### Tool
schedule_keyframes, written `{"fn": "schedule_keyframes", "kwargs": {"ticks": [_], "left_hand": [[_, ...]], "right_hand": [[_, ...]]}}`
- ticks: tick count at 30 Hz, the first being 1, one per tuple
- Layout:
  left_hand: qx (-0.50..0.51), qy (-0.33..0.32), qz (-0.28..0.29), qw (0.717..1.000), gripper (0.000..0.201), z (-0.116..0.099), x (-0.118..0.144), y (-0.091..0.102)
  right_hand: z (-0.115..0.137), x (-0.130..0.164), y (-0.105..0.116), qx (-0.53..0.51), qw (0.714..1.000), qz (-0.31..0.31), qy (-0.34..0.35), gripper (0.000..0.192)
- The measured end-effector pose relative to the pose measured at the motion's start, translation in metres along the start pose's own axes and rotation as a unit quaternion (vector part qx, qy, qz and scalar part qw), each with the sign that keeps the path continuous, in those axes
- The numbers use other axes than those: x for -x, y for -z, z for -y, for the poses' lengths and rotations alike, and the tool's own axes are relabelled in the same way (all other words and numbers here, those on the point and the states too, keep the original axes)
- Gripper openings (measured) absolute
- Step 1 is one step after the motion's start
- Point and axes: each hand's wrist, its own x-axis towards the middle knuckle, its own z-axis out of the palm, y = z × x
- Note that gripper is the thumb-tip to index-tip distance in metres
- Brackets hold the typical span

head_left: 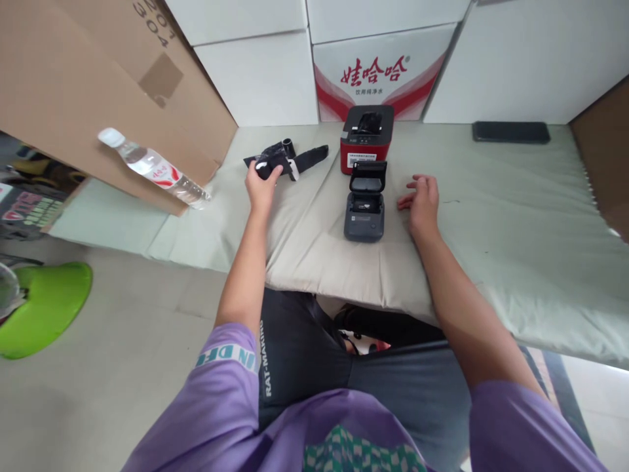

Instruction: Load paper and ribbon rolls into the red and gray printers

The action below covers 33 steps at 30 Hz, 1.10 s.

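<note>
My left hand [262, 182] reaches out to the far left part of the padded bench [491, 216] and closes its fingers over a small black roll [265, 169] with a white patch, which lies at the near end of a heap of black parts [295, 157]. The heap holds a short black tube standing up and a long flat black strip that runs off to the right. I cannot tell whether the roll is lifted or still lying on the cloth.

My right hand [421, 202] lies flat on the bench with the fingers spread and pointing left, holding nothing. It rests just beside the right edge of a small dark grey label printer [364, 211], whose lid stands open and tilted back, showing the hollow inside. Whether my fingertips touch its casing I cannot tell.

Right behind the grey printer, touching or nearly touching its raised lid, stands a red printer [366, 137] with a black top and a white label on its front face.

To the left a plastic water bottle [154, 168] with a white cap and red label leans against a big brown cardboard box [88, 85]. At the back, white cartons are stacked, one with red Chinese lettering [378, 69]. A dark phone [511, 132] lies flat at the far right of the bench, well apart from my hands. A green stool [44, 308] stands on the floor at my left.
</note>
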Motion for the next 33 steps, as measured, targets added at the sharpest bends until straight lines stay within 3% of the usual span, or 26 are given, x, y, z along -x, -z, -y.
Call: {"fn": "schedule_keyframes", "kwargs": {"ticks": [6,9,15,20,26,29,33], "left_hand": [[-0.125,0.042,-0.013,0.991,0.055,0.015,0.007,0.015],[-0.129,0.027,-0.010,0.991,0.048,0.015,0.007,0.012],[-0.121,0.012,0.079,0.989,0.040,0.023,0.010,0.011],[-0.049,-0.011,0.067,0.996,0.020,0.023,0.011,0.014],[-0.092,-0.019,0.088,0.992,0.018,0.016,0.012,0.019],[-0.088,-0.002,0.063,0.994,0.031,0.012,0.010,0.018],[-0.090,0.041,-0.033,0.995,0.048,0.009,0.004,0.018]], "right_hand": [[-0.001,-0.001,0.003,0.013,1.000,0.006,0.005,0.053],[-0.001,-0.002,0.004,0.013,1.000,0.008,0.007,0.050],[0.000,-0.004,0.004,0.003,1.000,0.009,-0.008,0.042],[0.004,-0.002,0.003,0.003,1.000,0.007,-0.020,0.038],[0.004,-0.001,0.001,0.011,1.000,0.003,-0.014,0.044],[0.003,-0.001,0.001,0.015,1.000,-0.001,-0.013,0.042],[0.002,-0.001,0.001,0.018,1.000,-0.001,-0.011,0.040]]}}
